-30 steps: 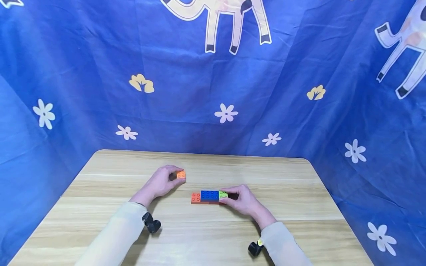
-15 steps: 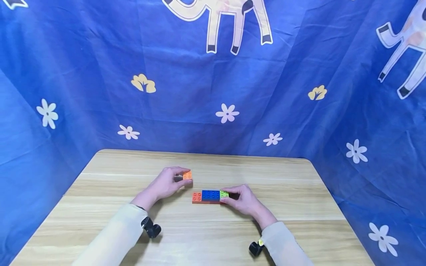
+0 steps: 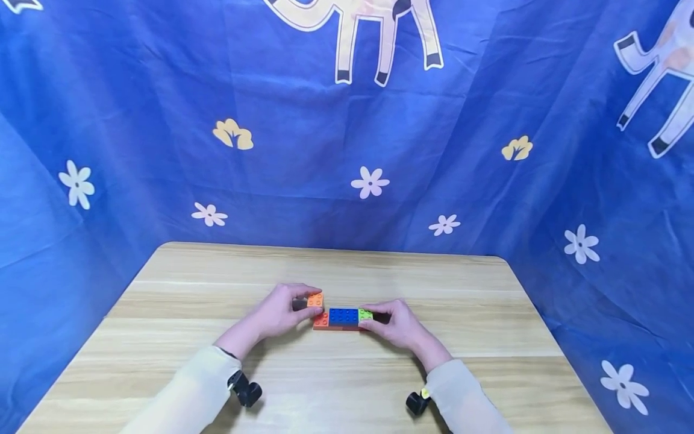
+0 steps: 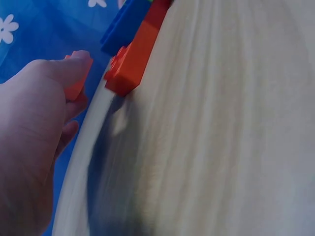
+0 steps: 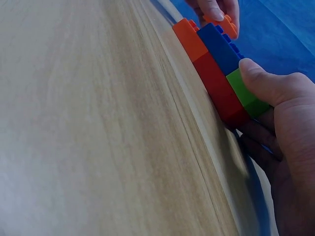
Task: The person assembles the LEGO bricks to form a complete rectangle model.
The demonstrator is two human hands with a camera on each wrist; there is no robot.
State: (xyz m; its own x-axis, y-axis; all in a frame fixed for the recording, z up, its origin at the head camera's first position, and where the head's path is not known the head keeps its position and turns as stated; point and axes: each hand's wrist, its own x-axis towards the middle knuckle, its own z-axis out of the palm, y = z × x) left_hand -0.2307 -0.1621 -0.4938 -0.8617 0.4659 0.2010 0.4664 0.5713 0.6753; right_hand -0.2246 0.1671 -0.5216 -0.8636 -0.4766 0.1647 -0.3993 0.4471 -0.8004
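Note:
My left hand (image 3: pixel 278 312) pinches a small orange toy building brick (image 3: pixel 315 299) between thumb and fingers, just above and behind the left end of a two-layer row of bricks. That end is a lower orange brick (image 5: pixel 191 39) with bare studs on top. Beside it in the bottom layer lies a red brick (image 5: pixel 219 91). A blue brick (image 3: pixel 344 316) sits across the two, and a green brick (image 5: pixel 245 93) caps the right end. With thumb and fingers, my right hand (image 3: pixel 400 325) grips the green brick; its far fingers are partly hidden.
The bricks stand on a light wood-grain table (image 3: pixel 336 386) with rounded back corners. Behind and on both sides hangs a blue cloth (image 3: pixel 293 181) printed with flowers and animals. A small black camera is strapped at each wrist.
My left hand has carried the small orange brick rightward, then toward me, from left of the row to over its left end. The right hand keeps its grip on the row's right end.

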